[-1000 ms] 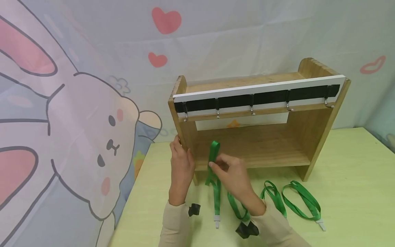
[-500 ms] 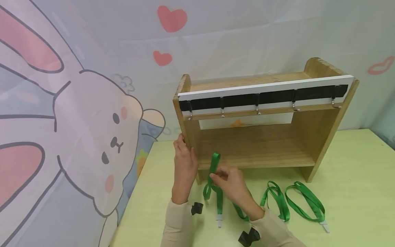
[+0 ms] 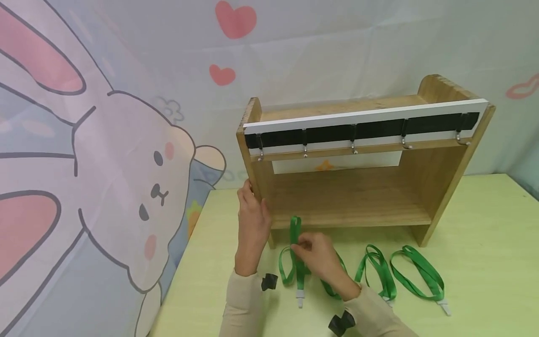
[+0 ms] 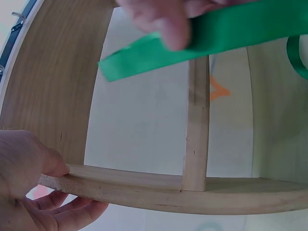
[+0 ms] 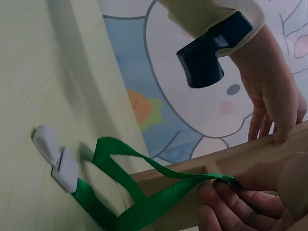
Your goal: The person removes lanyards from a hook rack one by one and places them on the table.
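My left hand (image 3: 254, 222) grips the left side panel of a small wooden shelf (image 3: 349, 194); in the left wrist view its thumb and fingers lie on opposite sides of the panel edge (image 4: 130, 190). In front of the shelf, my right hand (image 3: 317, 260) pinches a green lanyard (image 3: 295, 231) between thumb and fingers. A folded loop of ribbon stands above the pinch. Below hang another loop and a white plastic clip (image 5: 60, 161). Across the shelf's upper front runs a white board with a black strip (image 3: 328, 136) and several metal hooks (image 3: 305, 150).
More green lanyards lie on the pale yellow-green table (image 3: 476, 224): one coiled (image 3: 381, 274), one in an oval (image 3: 421, 271) at the right, another partly hidden behind the right forearm. A cloth printed with a rabbit and hearts (image 3: 237, 21) hangs behind.
My right hand has moved down with the lanyard, and its upper loop now sits lower against the shelf. The lower loop has opened wider. My left hand keeps its grip on the panel.
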A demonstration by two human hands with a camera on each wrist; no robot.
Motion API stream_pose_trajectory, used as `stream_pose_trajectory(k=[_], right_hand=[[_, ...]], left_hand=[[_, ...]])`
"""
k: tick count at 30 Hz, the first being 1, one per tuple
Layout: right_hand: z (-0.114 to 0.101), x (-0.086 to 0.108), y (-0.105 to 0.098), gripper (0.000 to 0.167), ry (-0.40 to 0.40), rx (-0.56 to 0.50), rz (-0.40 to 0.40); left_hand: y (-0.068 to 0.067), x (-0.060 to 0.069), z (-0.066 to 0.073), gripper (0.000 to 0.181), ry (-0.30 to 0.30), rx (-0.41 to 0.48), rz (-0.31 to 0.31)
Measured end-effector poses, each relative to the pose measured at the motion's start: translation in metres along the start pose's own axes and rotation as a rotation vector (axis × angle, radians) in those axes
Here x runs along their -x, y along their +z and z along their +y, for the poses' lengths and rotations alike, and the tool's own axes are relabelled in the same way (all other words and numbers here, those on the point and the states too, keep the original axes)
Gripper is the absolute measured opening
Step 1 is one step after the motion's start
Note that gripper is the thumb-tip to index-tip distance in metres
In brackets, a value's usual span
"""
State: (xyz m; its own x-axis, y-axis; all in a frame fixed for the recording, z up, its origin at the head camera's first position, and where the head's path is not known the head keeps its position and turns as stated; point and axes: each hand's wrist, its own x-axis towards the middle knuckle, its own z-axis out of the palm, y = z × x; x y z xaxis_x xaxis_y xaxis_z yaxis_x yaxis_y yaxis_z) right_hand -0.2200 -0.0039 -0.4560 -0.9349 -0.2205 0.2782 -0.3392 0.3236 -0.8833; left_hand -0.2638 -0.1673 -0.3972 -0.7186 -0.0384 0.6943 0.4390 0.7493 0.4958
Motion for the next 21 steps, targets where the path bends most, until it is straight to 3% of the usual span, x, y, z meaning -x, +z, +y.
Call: stream_pose_trajectory(k=[5, 9, 15, 21], right_hand=[[0.011, 0.002, 0.002, 0.014, -0.025, 0.122, -0.01], [0.019, 0.004, 0.003, 0.028, -0.022, 0.199, -0.043], [0.026, 0.007, 0.005, 0.045, 0.013, 0.23, -0.06], [0.03, 0.008, 0.007, 0.052, 0.043, 0.244, -0.07]], left_hand=[[0.0, 0.001, -0.001, 0.055, -0.006, 0.004, -0.002], [0.001, 0.002, 0.0, 0.055, -0.01, 0.002, -0.011], [0.001, 0.002, 0.001, 0.055, -0.001, -0.002, -0.009], [0.0, 0.001, 0.001, 0.056, 0.011, -0.005, 0.011]])
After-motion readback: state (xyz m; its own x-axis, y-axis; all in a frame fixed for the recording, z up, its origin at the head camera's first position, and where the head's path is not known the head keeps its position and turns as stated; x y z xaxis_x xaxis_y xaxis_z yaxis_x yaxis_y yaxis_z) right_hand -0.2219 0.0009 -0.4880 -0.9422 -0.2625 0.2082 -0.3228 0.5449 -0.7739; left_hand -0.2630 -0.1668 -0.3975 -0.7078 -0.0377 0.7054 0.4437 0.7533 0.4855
